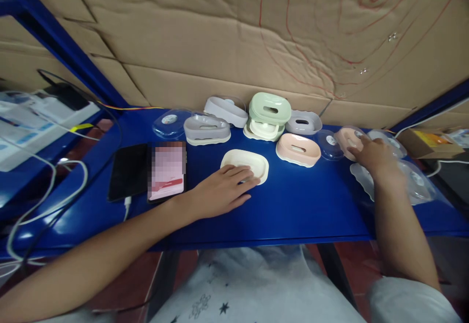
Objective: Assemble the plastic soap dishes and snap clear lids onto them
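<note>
writing: none legible, phone screen [166, 170] blurred | left hand [220, 191] flat, fingers spread on cream tray [246, 163], mid-table | right hand [370, 153] fingertips on pink dish [348, 138], not clasping | clear lids [410, 179] beside wrist | blue table [293, 210]

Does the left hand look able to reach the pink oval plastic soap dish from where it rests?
Probably yes. The left hand lies on the cream oval soap dish; the pink oval plastic soap dish sits just beyond, with only bare blue table between.
</note>
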`<action>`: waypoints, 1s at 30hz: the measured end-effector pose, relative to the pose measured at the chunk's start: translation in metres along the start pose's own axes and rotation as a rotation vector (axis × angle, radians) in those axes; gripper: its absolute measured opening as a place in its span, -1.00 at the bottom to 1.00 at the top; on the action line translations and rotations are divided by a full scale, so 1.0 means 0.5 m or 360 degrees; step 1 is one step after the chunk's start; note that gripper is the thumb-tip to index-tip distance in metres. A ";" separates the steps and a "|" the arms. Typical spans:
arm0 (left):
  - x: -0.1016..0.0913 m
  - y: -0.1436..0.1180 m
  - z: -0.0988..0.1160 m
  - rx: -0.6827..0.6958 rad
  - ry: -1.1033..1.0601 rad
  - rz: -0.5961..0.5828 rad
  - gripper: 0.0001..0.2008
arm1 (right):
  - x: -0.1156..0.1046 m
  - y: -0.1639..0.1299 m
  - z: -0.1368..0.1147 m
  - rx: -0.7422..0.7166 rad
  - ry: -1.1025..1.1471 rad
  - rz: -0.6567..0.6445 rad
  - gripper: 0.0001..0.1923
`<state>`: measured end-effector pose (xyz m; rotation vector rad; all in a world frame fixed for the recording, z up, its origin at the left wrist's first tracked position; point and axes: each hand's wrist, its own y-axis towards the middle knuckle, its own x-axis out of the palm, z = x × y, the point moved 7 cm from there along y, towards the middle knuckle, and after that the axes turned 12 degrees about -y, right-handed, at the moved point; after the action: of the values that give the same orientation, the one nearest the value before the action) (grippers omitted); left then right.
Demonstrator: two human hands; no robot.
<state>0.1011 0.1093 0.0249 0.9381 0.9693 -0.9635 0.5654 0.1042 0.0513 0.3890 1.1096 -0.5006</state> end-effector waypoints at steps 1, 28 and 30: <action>0.000 0.000 0.000 0.0002 0.0000 0.0000 -0.60 | -0.001 0.000 -0.001 0.0013 -0.0001 0.0008 -0.26; -0.038 0.001 -0.006 -0.0154 0.0117 0.0235 -0.77 | -0.140 -0.163 -0.211 -0.1232 0.0624 0.0587 -0.49; -0.036 0.000 -0.010 -0.0170 0.0051 0.0226 -0.78 | -0.133 -0.187 -0.254 -0.1415 0.0629 0.0634 -0.48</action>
<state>0.0953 0.1181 0.0405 0.9216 0.9584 -0.7720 0.3947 0.1072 0.0571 -0.0910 1.4686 0.4524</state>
